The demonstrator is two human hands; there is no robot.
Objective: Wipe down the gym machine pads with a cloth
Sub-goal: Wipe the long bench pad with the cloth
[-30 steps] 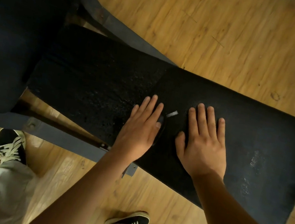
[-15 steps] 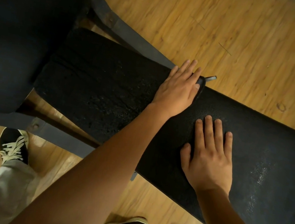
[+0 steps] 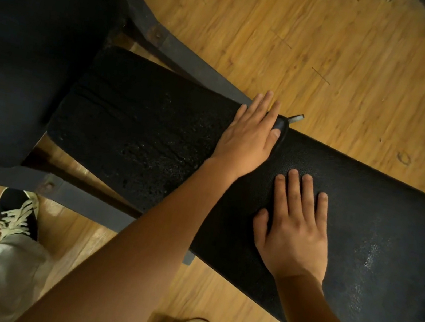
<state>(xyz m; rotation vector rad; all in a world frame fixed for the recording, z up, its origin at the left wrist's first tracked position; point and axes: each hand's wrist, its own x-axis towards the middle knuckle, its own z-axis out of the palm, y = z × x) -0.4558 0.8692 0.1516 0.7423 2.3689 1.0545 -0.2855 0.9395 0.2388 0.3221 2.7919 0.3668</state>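
Observation:
A long black bench pad (image 3: 382, 217) runs across the head view from the left to the lower right. Its left part (image 3: 141, 126) is cracked and worn. My left hand (image 3: 249, 134) lies flat at the pad's far edge, fingers straight, pressing a dark cloth (image 3: 282, 127) onto it. Only the cloth's edge and a small grey tag (image 3: 296, 118) show past my fingers. My right hand (image 3: 296, 231) rests flat on the pad nearer to me, fingers spread, holding nothing.
A second large dark pad (image 3: 28, 45) fills the upper left. Grey metal frame bars (image 3: 194, 59) run beneath both pads. The floor is wood planks (image 3: 336, 55). My two black shoes (image 3: 18, 215) stand beside the bench's near side.
My left hand slid with the cloth from the pad's middle, beside my right hand, out to the far edge. The right hand stayed flat in place.

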